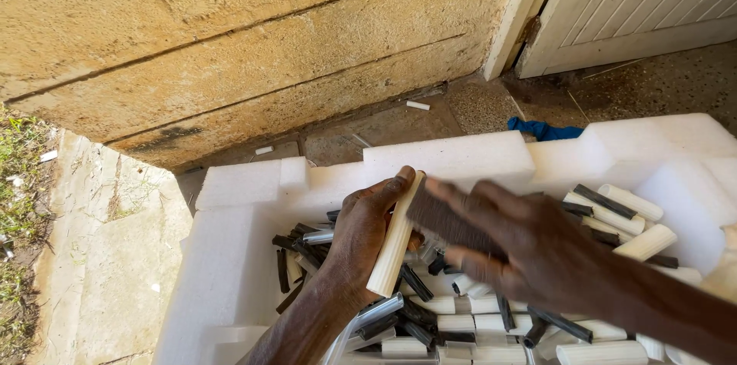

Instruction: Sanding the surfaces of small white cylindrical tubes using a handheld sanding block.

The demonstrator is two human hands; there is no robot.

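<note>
Grasping cream rod, left hand fingers wrapped around it, rod upright-tilted over white foam box. Right hand blurred, fingers spread flat, holding nothing, just beside rod. Under fingers: black tubes, more cream rods.

The left hand holds a ribbed rod upright above the foam box of mixed rods, the right hand just beside it, a wall behind.

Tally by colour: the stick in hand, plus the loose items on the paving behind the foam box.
Cream stick in left hand: 1
White sticks on paving: 2
Blue cloth: 1
Total: 4
</note>
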